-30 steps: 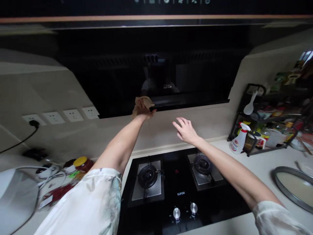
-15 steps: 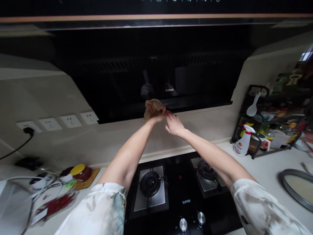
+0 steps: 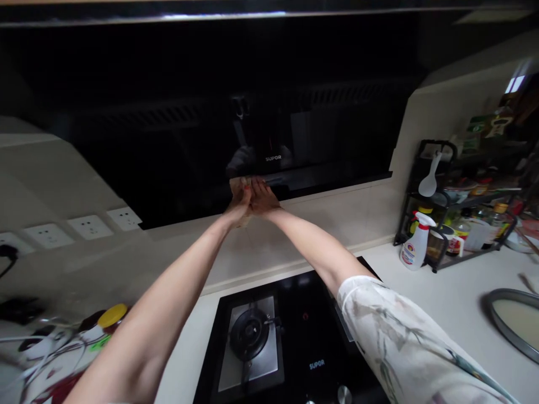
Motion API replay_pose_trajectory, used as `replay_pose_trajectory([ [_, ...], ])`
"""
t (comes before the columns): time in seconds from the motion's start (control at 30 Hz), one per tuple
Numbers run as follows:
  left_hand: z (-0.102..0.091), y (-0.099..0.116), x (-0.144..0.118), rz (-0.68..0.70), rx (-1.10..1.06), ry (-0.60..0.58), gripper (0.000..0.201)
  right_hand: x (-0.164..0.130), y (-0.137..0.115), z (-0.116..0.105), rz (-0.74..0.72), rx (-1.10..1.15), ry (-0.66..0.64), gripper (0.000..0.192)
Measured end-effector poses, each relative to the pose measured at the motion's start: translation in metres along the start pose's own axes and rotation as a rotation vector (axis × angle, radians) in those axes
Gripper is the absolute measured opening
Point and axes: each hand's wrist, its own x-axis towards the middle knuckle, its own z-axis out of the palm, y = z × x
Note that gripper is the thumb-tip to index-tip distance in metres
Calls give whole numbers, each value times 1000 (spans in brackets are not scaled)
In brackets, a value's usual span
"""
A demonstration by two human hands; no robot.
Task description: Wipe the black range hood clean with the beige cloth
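Both hands, left hand (image 3: 238, 205) and right hand (image 3: 261, 197), press together on the cloth (image 3: 236, 184) at the hood (image 3: 269, 112) lower edge, where it could slip down onto the burner (image 3: 249, 334).

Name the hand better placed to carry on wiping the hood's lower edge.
Left, probably. The left hand grips the tan cloth against the black hood; the right hand only presses alongside.

"SUPOR" in white on the black range hood (image 3: 269, 112) panel, just above the two joined hands. "SUPOR" again in pale letters on the black glass gas stove (image 3: 295, 359), front centre, right of the left burner. Spray bottle (image 3: 411, 247) label has red and blue print, too small to read. Rack jars' labels unreadable.
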Motion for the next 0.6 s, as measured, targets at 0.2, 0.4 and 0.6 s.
replay_pose_trajectory([
  [0.2, -2, -2, -26, -110, 260, 204, 71, -3, 52, 0, 7, 33, 73, 64],
  [0.4, 28, 3, -20, -131, 502, 1, 103, -34, 188, -23, 210, 57, 102, 51],
  [0.6, 38, 18, -10, -180, 535, 36, 97, -108, 337, -32, 556, -71, 261, 51],
])
